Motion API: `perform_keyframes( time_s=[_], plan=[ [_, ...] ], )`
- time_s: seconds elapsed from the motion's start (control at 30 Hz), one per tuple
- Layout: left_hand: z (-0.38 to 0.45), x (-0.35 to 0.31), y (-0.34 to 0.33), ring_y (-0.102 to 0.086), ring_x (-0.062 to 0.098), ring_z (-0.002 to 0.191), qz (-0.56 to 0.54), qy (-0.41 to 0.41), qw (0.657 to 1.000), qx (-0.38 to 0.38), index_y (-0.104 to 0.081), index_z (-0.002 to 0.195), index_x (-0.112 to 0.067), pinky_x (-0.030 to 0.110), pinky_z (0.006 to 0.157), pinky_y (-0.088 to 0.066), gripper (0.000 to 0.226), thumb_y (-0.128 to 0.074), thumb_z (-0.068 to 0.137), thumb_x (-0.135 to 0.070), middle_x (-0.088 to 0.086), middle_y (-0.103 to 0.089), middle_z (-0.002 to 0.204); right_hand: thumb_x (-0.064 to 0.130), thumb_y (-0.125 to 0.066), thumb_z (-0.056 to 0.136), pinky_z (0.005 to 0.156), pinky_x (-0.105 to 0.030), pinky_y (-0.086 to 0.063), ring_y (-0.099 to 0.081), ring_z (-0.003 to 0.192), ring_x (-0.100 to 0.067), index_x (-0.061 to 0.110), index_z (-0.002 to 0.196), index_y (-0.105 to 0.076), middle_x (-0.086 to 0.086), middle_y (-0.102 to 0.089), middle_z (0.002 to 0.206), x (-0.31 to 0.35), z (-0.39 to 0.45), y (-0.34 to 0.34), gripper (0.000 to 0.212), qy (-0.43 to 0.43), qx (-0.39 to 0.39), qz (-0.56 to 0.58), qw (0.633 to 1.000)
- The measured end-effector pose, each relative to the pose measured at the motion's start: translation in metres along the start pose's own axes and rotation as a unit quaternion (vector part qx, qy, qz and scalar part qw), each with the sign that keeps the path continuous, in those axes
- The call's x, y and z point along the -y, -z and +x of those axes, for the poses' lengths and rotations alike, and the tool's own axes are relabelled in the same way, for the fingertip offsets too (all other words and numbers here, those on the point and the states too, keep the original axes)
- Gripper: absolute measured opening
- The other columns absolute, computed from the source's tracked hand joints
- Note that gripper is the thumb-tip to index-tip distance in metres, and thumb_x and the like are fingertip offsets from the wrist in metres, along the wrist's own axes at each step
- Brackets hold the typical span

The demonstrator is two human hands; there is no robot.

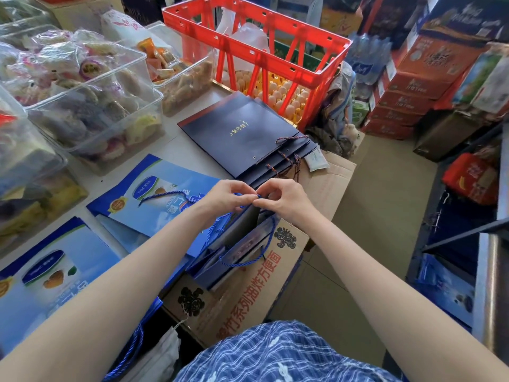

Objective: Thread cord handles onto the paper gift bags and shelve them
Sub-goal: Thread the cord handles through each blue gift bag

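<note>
A blue paper gift bag (237, 238) stands open in front of me, leaning on a cardboard box. My left hand (225, 197) and my right hand (281, 198) meet at its top edge, both pinching a blue cord (254, 196). Another loop of that cord (248, 261) hangs down the bag's near side. A stack of flat dark navy bags (242, 133) with twisted cord handles lies beyond my hands. Flat light-blue printed bags (154, 199) lie to the left, one with a blue handle.
Clear plastic tubs of wrapped snacks (91, 103) fill the table's left. A red crate (264, 48) stands over trays of eggs. The cardboard box (248, 285) sits below my hands. Stacked cartons (407, 92) and a metal shelf (487, 244) line the right aisle.
</note>
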State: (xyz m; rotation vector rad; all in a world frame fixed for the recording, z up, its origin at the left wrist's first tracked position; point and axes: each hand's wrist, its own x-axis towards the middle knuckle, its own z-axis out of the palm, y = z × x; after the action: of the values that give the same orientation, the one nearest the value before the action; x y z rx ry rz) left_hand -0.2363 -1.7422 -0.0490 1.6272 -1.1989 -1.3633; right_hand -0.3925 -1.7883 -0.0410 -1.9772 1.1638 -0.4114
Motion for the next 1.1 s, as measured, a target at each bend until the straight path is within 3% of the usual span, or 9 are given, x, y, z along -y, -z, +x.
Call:
perform_keyframes(
  time_s=[0.13,0.3,0.47,0.57,0.67,0.8,0.9,1.03,1.1],
  plan=[
    [-0.001,0.005,0.005,-0.057,0.002,0.067,-0.02,0.009,1.0,0.012,-0.066,0.085,-0.015,0.013,0.064,-0.05,0.004,-0.063,0.088,-0.013,0.005,-0.062,0.09,0.015,-0.075,0.077,0.062,-0.008,-0.045,-0.057,0.055,0.007,0.012,0.086,-0.072,0.016,-0.062,0.068,-0.003,-0.001,0.001,0.01,0.018,0.0,0.014,1.0],
    [0.003,0.004,0.0,-0.054,-0.003,0.055,0.012,0.014,0.999,0.031,-0.058,0.109,-0.015,0.011,0.057,-0.047,0.018,-0.048,0.095,-0.008,-0.008,-0.061,0.085,0.015,-0.075,0.077,0.065,-0.013,-0.05,-0.059,0.058,0.004,0.012,0.088,-0.074,0.012,-0.065,0.068,-0.007,-0.001,0.0,0.011,0.018,-0.016,0.026,0.999],
    [0.004,-0.002,-0.005,-0.047,0.003,0.058,0.127,0.027,0.988,0.082,-0.062,0.103,-0.01,0.015,0.059,-0.044,0.019,-0.045,0.096,-0.011,-0.002,-0.05,0.068,0.013,-0.072,0.08,0.062,-0.01,-0.047,-0.055,0.054,0.007,0.009,0.088,-0.073,0.006,-0.066,0.072,-0.006,-0.001,0.003,0.009,0.028,-0.007,0.003,1.0],
    [0.009,0.004,-0.003,-0.051,0.012,0.061,0.178,0.014,0.984,0.032,-0.068,0.086,-0.012,0.032,0.07,-0.051,0.016,-0.053,0.091,-0.016,-0.001,-0.054,0.062,0.01,-0.071,0.079,0.061,-0.007,-0.044,-0.056,0.055,0.008,0.009,0.088,-0.073,0.01,-0.064,0.069,-0.006,-0.003,0.003,0.009,0.027,-0.008,0.002,1.0],
    [0.01,0.006,-0.004,-0.052,0.012,0.061,0.165,0.0,0.986,-0.035,-0.069,0.075,-0.016,0.032,0.067,-0.049,0.014,-0.062,0.085,-0.022,0.0,-0.059,0.063,0.008,-0.07,0.079,0.061,-0.007,-0.044,-0.056,0.056,0.004,0.01,0.09,-0.07,0.006,-0.062,0.072,-0.005,-0.005,0.004,0.011,0.037,-0.005,-0.013,0.999],
    [0.009,0.004,-0.005,-0.041,0.009,0.053,0.167,0.008,0.985,-0.051,-0.072,0.08,-0.009,0.024,0.054,-0.037,0.017,-0.066,0.084,-0.025,-0.001,-0.05,0.056,0.015,-0.069,0.08,0.071,-0.027,-0.051,-0.055,0.067,-0.011,0.009,0.096,-0.06,0.001,-0.061,0.083,-0.004,-0.007,0.0,0.019,0.06,-0.015,-0.089,0.994],
    [0.008,0.006,-0.003,-0.034,0.013,0.053,0.132,0.027,0.989,-0.051,-0.072,0.078,-0.01,0.024,0.054,-0.033,0.02,-0.067,0.084,-0.028,-0.001,-0.04,0.051,0.02,-0.069,0.081,0.071,-0.032,-0.05,-0.058,0.074,-0.017,0.012,0.098,-0.055,0.0,-0.062,0.086,-0.002,-0.008,-0.004,0.024,0.067,-0.02,-0.128,0.989],
    [0.0,0.002,0.003,-0.031,0.007,0.045,0.001,0.102,0.994,0.026,-0.071,0.097,-0.004,0.011,0.044,-0.032,0.026,-0.064,0.087,-0.026,-0.01,-0.033,0.046,0.02,-0.07,0.08,0.069,-0.031,-0.046,-0.053,0.072,-0.015,0.017,0.096,-0.049,0.004,-0.06,0.084,-0.005,-0.009,-0.002,0.026,0.061,-0.001,-0.154,0.986],
    [-0.004,0.003,0.006,-0.033,0.006,0.047,-0.024,0.119,0.99,0.075,-0.07,0.104,-0.004,0.01,0.045,-0.033,0.025,-0.065,0.086,-0.021,-0.006,-0.04,0.057,0.017,-0.07,0.08,0.068,-0.03,-0.045,-0.049,0.068,-0.012,0.019,0.094,-0.047,0.007,-0.058,0.081,-0.009,-0.012,0.002,0.027,0.063,0.008,-0.133,0.989]
  ],
)
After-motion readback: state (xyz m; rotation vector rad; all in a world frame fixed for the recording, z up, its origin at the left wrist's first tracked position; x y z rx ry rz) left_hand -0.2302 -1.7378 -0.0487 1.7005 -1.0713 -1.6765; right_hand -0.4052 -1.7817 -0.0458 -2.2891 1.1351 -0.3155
